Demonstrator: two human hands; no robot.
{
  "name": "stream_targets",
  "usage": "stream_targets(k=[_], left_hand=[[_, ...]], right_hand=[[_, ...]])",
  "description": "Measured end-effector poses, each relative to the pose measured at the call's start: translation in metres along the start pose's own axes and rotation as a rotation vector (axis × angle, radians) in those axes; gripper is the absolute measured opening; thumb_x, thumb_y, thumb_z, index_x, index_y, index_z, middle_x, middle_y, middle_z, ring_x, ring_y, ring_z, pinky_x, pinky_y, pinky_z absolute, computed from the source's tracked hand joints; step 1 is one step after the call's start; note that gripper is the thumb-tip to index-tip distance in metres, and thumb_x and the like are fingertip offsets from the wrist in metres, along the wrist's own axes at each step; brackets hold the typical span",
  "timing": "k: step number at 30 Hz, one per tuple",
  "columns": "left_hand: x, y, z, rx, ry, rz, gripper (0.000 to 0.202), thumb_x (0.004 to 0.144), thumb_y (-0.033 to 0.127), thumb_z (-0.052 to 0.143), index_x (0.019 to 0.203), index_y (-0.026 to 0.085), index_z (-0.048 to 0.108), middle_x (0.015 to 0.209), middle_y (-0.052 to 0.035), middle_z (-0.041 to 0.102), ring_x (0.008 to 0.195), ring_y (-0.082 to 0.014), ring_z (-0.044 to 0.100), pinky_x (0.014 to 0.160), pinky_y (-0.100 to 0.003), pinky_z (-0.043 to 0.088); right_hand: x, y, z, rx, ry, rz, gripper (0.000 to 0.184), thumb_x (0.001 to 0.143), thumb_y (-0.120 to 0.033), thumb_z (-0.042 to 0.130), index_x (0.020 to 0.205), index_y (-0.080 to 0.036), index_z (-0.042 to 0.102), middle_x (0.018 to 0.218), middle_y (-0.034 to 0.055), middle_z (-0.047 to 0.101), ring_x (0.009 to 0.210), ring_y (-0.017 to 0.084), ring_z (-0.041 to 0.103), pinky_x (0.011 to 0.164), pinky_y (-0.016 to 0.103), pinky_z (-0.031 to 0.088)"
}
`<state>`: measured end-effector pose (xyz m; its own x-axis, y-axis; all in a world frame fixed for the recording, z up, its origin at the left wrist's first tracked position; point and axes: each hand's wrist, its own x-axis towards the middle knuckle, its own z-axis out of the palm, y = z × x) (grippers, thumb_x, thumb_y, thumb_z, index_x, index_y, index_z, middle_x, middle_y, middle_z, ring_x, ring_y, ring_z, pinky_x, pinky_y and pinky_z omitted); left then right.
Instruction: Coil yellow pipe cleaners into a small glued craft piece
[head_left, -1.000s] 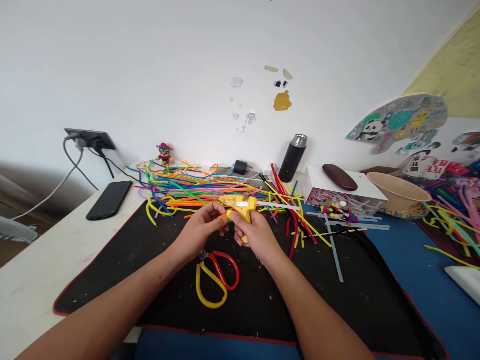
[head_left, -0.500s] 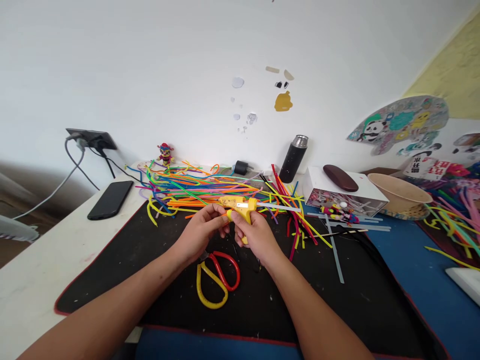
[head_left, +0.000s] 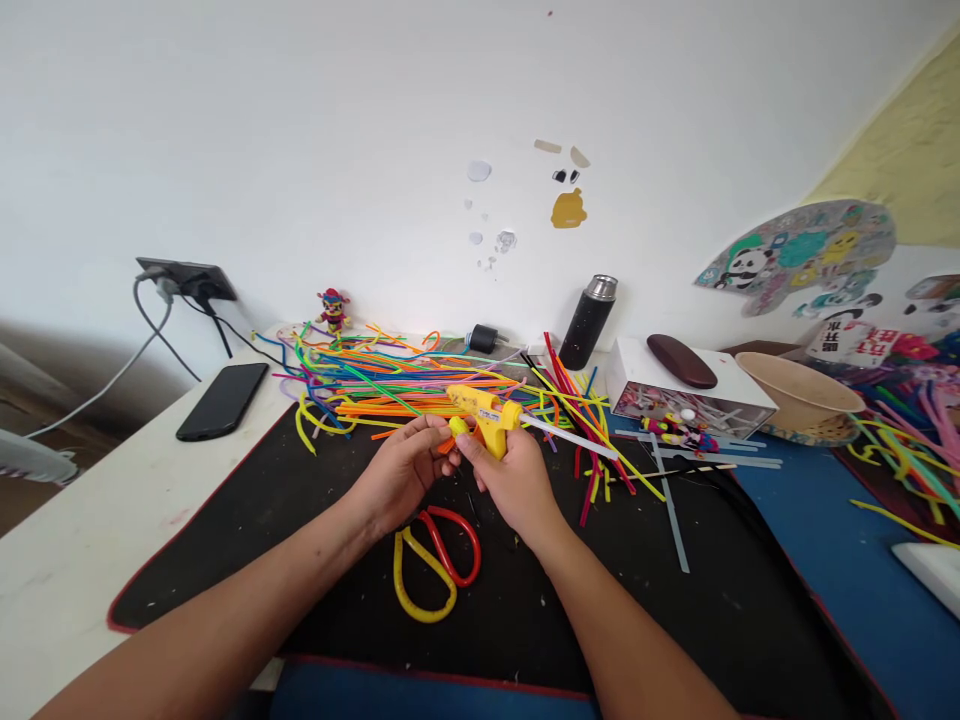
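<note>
My right hand point(head_left: 504, 478) is wrapped round the handle of a yellow hot glue gun point(head_left: 491, 420), with a long pale glue stick point(head_left: 570, 438) running out of its back end to the right. Close against it, my left hand point(head_left: 409, 465) pinches a small yellow and orange piece point(head_left: 457, 426), too small to make out fully. The thumbs nearly meet there. Below the hands, scissors point(head_left: 431, 575) with one yellow and one red handle loop lie on the black mat point(head_left: 330, 570); their blades are partly hidden by my left hand.
Behind the hands lie many coloured pipe cleaners point(head_left: 420, 375). A black phone point(head_left: 223, 400) is at the left. Further back stand a small figure point(head_left: 332, 310) and a black thermos point(head_left: 587, 325). At the right are a white box point(head_left: 622, 375), a basket point(head_left: 799, 385) and loose glue sticks point(head_left: 670, 510).
The glue gun has tilted: its rear and glue stick now slope lower to the right. Both hands stay close together, still holding the gun and the small piece.
</note>
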<state>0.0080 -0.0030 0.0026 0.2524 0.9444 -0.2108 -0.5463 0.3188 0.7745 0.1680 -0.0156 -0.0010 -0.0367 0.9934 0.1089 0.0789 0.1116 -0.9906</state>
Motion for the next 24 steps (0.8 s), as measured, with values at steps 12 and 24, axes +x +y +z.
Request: stream_targets(k=[12, 24], left_hand=[[0.0001, -0.0024, 0.0012, 0.076, 0.025, 0.039, 0.029, 0.067, 0.026, 0.091, 0.076, 0.016, 0.066, 0.069, -0.0024, 0.071, 0.06, -0.0134, 0.065, 0.057, -0.023, 0.051], [0.001, -0.0041, -0.0022, 0.077, 0.017, 0.025, 0.025, 0.07, 0.024, 0.088, 0.077, 0.016, 0.066, 0.069, -0.0017, 0.07, 0.06, -0.0132, 0.065, 0.056, -0.023, 0.052]], right_hand=[[-0.0029, 0.0039, 0.0005, -0.404, 0.071, -0.142, 0.019, 0.094, -0.037, 0.065, 0.104, -0.021, 0.07, 0.103, 0.0095, 0.079, 0.095, 0.029, 0.074, 0.082, 0.038, 0.055], [-0.0031, 0.0083, 0.0006, -0.432, 0.086, -0.168, 0.018, 0.093, -0.036, 0.066, 0.106, -0.024, 0.07, 0.098, 0.0077, 0.078, 0.087, 0.029, 0.074, 0.077, 0.038, 0.054]])
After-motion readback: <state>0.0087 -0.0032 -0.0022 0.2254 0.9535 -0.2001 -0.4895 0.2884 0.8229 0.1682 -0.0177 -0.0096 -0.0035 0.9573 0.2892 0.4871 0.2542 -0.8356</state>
